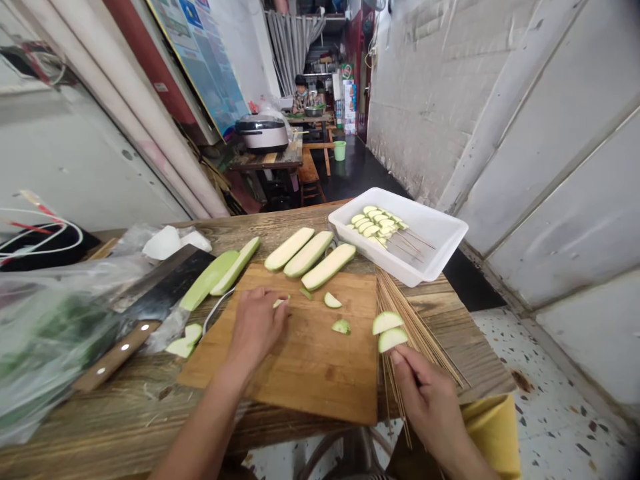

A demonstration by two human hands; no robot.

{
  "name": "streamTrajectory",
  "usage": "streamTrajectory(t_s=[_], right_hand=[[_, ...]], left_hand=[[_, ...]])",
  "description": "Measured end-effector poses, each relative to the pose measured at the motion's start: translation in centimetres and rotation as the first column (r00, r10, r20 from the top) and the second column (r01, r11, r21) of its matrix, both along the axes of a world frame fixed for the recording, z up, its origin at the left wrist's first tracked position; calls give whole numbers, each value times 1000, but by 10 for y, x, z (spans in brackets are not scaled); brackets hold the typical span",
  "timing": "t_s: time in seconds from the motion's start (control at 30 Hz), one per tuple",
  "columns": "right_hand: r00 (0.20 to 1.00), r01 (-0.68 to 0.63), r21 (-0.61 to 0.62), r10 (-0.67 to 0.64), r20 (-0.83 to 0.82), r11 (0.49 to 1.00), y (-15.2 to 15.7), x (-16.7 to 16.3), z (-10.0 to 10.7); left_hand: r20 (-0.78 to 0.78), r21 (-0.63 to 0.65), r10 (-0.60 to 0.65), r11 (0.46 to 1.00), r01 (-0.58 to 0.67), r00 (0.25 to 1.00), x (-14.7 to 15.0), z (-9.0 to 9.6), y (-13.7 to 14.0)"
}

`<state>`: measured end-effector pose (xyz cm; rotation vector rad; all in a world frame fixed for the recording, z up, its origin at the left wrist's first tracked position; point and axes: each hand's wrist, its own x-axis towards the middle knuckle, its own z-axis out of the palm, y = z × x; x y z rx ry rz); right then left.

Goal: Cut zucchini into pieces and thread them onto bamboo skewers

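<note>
Two half-round zucchini slices point(393, 340) are threaded one above the other at the tip of a skewer whose stick is mostly hidden by my right hand point(430, 393). The fingers of that hand are closed around it, past the cutting board's right edge. Over the left part of the wooden cutting board point(320, 373), my left hand point(257, 323) has its fingertips closed on a pale zucchini slice point(279, 303), largely covered by the fingers. A loose slice point(333, 301) and a green end piece point(341, 327) lie on the board. Several zucchini halves point(310, 253) rest along its far edge.
Bare bamboo skewers point(415, 320) lie right of the board. Behind them, a white plastic tray point(440, 233) holds skewered slices. A cleaver point(150, 307) and plastic bags point(45, 360) lie at left. Farther back, a person point(301, 97) sits beyond a table with a cooker point(263, 133).
</note>
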<state>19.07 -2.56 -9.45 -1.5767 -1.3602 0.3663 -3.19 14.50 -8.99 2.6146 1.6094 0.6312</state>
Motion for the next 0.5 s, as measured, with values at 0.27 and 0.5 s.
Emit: streamTrajectory(t_s=[0.27,0.5], right_hand=[[998,67,-76,-66,24,995,-7,10,1],[999,31,-56,-29,24,998,-18,6,-1]], left_hand=[[253,-166,-453,850,500,855,56,-8,-3],[57,-172,-438,881,441,897,60,-3,-10]])
